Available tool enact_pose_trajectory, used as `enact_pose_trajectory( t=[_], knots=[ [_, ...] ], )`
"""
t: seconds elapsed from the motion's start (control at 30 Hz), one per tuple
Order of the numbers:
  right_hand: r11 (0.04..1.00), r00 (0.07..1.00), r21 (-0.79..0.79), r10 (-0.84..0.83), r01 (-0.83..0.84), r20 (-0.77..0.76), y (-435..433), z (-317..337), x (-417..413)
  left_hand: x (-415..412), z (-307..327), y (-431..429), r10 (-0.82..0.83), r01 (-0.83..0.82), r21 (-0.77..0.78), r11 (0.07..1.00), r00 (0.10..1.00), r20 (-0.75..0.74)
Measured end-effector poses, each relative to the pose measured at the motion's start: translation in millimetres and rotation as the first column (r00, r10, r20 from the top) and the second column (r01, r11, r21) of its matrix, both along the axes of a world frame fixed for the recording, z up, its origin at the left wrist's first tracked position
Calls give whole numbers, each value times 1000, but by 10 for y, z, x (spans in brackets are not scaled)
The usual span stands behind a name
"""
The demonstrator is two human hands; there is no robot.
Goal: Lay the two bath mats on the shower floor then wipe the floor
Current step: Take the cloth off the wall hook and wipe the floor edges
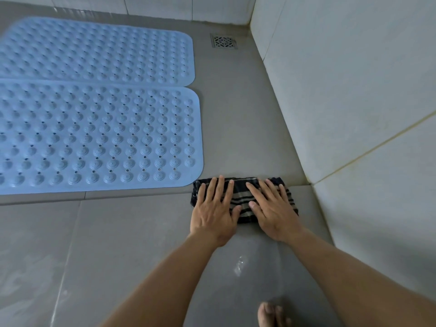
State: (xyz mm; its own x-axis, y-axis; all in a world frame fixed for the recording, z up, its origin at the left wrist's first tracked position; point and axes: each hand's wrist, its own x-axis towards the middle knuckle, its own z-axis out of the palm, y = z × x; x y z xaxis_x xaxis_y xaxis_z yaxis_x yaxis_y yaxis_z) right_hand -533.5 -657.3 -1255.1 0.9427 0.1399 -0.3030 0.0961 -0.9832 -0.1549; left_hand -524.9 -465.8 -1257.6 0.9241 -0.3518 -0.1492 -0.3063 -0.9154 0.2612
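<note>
While both mats [94,95] lie flat at ten o'clock, both hands [213,210] — fingers [259,192] spread — press the striped cloth [240,199] down, apparently to wipe the floor [132,232].

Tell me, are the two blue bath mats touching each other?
Touching. The head view shows the far mat and near mat meeting along their long edges with no floor between, except at the rounded corners.
</note>
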Motion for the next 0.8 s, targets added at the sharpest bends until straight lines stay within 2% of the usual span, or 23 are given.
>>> enact_pose_trajectory(
  t=[0.17,0.3,0.43,0.63,0.8],
  knots=[
    [999,999,39,30,-30,10,260,8,-102,-192,-48,271,33,-32,-26,999,999,38],
    [996,993,-24,83,-81,85,468,66,-72,-269,-3,512,74,-72,-38,997,996,46],
    [985,984,-86,156,-149,80,730,124,35,-273,15,776,180,-177,-55,983,983,45],
    [966,951,-94,255,-242,175,1268,120,84,-243,39,1335,232,-229,-47,972,969,84],
    [953,938,-16,299,-301,177,1700,129,129,-247,71,1733,250,-249,-22,968,960,122]
  ],
)
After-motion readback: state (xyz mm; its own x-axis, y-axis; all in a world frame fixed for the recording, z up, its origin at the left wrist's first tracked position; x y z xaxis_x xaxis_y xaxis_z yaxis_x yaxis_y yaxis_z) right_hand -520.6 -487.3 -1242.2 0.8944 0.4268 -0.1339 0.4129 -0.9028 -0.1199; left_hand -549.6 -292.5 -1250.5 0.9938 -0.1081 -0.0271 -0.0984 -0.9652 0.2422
